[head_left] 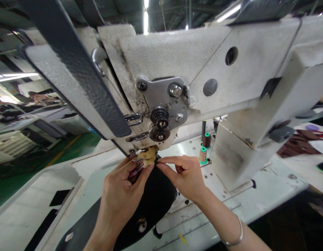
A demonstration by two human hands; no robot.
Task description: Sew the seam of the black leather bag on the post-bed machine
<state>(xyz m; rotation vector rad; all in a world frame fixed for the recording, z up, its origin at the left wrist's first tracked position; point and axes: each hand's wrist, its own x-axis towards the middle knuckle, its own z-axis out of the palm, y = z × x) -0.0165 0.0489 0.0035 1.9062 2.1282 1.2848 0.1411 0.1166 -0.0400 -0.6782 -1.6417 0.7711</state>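
Observation:
A sewing machine (161, 66) fills the upper view, with a steel thread-tension assembly (160, 122) on its head. Below it, my left hand (125, 190) is closed around a slim pink and metal tool (136, 170); whether it is tweezers or snips I cannot tell. Yellowish padding (148, 156) covers part of the needle area, right by my left fingertips. My right hand (183, 174) pinches finger and thumb together beside the needle area; what lies between them is too small to make out. A black curved piece (158, 195) lies under both hands, its far edge hidden.
Behind the needle stand a brown thread spool (207, 140) and a tan thread spool (203, 155). The machine's white column (237, 150) rises to the right. Brown pieces (297, 143) lie on a table at far right. A dark bar (80, 69) slants across the upper left.

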